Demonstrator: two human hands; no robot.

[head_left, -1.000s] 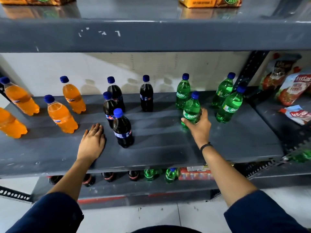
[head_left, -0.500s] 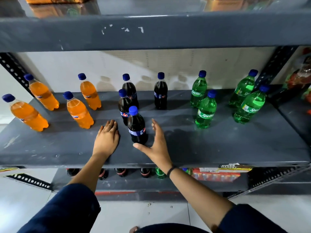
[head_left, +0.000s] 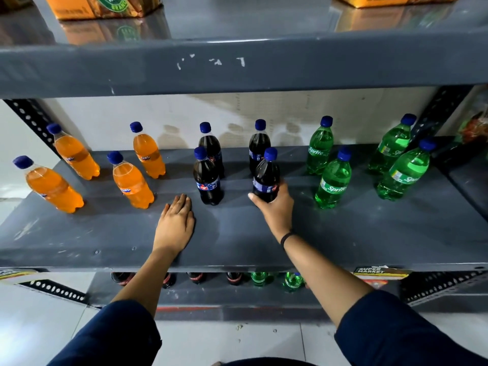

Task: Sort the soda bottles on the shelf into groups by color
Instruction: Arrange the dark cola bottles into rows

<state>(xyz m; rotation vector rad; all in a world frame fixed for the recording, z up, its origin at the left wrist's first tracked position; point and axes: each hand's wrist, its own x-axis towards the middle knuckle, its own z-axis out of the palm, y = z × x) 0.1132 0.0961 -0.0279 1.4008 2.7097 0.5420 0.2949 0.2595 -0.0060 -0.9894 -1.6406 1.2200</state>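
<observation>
On the grey shelf [head_left: 343, 239] stand several orange soda bottles [head_left: 132, 180] at the left, several dark cola bottles [head_left: 207, 178] in the middle and several green Sprite bottles [head_left: 334, 180] at the right, all with blue caps. My right hand [head_left: 277, 210] grips the base of one dark cola bottle [head_left: 266, 175], upright, just in front of the rear-right cola bottle [head_left: 258, 146]. My left hand [head_left: 175, 223] lies flat on the shelf, palm down, between the orange group and the nearest cola bottle.
The shelf above [head_left: 237, 67] overhangs the bottles and carries orange packets [head_left: 100, 6]. A lower shelf holds more cola and green bottles [head_left: 260, 278]. Snack packs [head_left: 475, 128] sit on the neighbouring shelf at right. A perforated upright [head_left: 29, 120] stands at the left.
My right hand left the green bottle, crossed to the front cola bottle, closed on it and carried it right, in front of the rear-right cola bottle. My left hand stayed flat.
</observation>
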